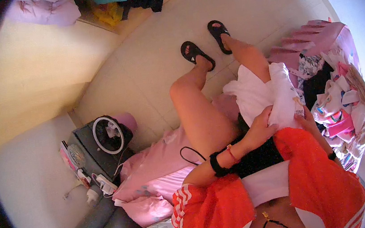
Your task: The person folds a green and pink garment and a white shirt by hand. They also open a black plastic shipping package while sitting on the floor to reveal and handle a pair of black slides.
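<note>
A white T-shirt-like garment (254,95) lies bunched over my lap and right thigh, with part of it hanging beside the knee. It bears dark printed writing and a tan print near its right edge. My left hand (262,126) pinches the cloth at its near side, the thumb reaching towards the right. At the opposite side my right hand (304,119) grips the garment next to the printed writing; its fingers are partly hidden by cloth and the orange-red sleeve (295,141). Between the two hands the fabric is folded over.
To the right, a heap of mixed clothes (337,106) lies on the bed close to my right arm. Pink bedding (160,157) spreads to the left. A grey bedside cabinet (89,151) carries a white ring light (95,132) and a power strip (106,184). Black slippers (196,53) rest on the tiled floor.
</note>
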`<state>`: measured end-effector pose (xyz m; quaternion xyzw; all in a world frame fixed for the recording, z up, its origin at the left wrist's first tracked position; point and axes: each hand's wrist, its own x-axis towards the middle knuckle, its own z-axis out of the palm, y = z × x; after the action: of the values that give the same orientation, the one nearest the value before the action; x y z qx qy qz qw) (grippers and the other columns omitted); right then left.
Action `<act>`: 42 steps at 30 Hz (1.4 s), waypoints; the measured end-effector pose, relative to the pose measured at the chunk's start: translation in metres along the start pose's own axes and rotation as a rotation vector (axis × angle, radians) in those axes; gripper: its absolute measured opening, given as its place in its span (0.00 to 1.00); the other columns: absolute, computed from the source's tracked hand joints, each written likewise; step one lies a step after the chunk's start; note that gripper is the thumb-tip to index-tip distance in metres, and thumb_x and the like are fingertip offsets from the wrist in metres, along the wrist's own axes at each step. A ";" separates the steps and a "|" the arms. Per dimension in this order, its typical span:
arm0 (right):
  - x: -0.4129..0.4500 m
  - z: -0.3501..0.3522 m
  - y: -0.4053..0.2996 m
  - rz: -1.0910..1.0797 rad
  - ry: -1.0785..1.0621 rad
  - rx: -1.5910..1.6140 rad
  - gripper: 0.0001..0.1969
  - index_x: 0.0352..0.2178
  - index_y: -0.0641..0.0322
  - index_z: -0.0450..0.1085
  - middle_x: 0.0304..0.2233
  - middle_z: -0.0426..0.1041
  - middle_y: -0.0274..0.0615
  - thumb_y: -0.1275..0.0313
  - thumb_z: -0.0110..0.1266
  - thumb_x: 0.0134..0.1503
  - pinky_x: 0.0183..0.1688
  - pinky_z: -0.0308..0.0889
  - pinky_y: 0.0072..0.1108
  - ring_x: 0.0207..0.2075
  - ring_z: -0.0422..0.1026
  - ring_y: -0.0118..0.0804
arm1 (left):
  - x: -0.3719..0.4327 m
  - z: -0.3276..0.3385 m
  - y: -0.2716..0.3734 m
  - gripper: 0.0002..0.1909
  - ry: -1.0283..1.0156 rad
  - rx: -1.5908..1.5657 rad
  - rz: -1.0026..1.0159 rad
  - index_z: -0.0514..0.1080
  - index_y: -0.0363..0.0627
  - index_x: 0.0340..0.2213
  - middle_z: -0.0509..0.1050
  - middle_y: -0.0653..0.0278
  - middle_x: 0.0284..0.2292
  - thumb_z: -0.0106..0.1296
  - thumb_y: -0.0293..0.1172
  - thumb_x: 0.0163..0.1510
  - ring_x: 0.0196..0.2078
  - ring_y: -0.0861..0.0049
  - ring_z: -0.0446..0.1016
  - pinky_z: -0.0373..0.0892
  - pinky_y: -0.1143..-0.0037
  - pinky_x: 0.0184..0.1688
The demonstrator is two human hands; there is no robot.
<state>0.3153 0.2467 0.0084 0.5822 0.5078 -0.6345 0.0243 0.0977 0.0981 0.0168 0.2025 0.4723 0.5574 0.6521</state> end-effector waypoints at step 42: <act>-0.058 0.047 -0.127 -0.977 0.448 -1.280 0.05 0.22 0.60 0.71 0.38 0.62 0.45 0.73 0.53 0.38 0.34 0.63 0.31 0.34 0.66 0.46 | 0.015 -0.037 0.038 0.21 0.254 -0.294 0.151 0.56 0.41 0.44 0.68 0.59 0.35 0.46 0.21 0.47 0.35 0.79 0.67 0.65 0.80 0.36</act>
<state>0.2211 0.2441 0.1217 0.2825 0.9583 -0.0321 -0.0292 0.0455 0.1133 0.0240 0.0681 0.4479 0.6887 0.5660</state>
